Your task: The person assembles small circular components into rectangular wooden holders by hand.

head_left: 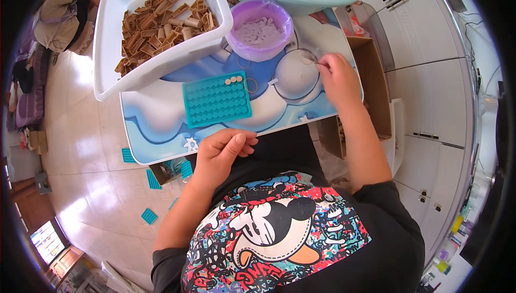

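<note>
A teal perforated tray (216, 99) lies on the small blue-and-white table (161, 131), with three small pale discs (234, 79) seated in its top row. My left hand (221, 152) rests at the table's near edge, fingers curled loosely, holding nothing that I can see. My right hand (336, 78) is over the table's right side, fingertips pinched on a thin metal wire piece (313, 61). A purple bowl (259, 28) of small white parts sits just beyond the tray.
A white tub (113, 35) of tan plastic pieces fills the far left of the table. A light-blue basin (301, 0) holds metal clips. A cardboard box (373, 83) stands at the right. Spare teal trays (153, 179) lie on the floor. A rubber band (251, 85) lies beside the tray.
</note>
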{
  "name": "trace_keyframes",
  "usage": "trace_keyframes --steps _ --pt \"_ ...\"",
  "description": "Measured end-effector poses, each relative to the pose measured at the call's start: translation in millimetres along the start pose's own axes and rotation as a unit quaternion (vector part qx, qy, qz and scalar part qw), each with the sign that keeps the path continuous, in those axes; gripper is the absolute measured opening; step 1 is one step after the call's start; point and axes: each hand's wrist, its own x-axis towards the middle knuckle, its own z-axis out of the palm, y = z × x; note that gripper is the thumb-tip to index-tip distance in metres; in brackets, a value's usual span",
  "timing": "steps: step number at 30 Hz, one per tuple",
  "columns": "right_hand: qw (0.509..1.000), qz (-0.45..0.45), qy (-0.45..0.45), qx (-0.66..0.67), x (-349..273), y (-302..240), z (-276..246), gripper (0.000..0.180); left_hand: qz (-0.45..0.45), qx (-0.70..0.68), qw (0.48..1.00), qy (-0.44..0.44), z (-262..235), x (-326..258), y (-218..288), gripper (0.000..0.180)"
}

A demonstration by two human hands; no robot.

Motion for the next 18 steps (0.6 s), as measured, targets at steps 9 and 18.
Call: trace_keyframes --steps 9,18 --pt "0.951 -0.112 -0.047 0.285 -69.9 -86.5 -30.6 0.018 -0.168 -0.28 0.94 -0.1 22.4 18.4 5.9 0.047" --pt "0.916 -0.191 -0.238 0.259 -79.3 -99.2 -22.6 0.013 -0.176 -0.211 0.961 -0.031 17.0 5.4 -5.1 0.029"
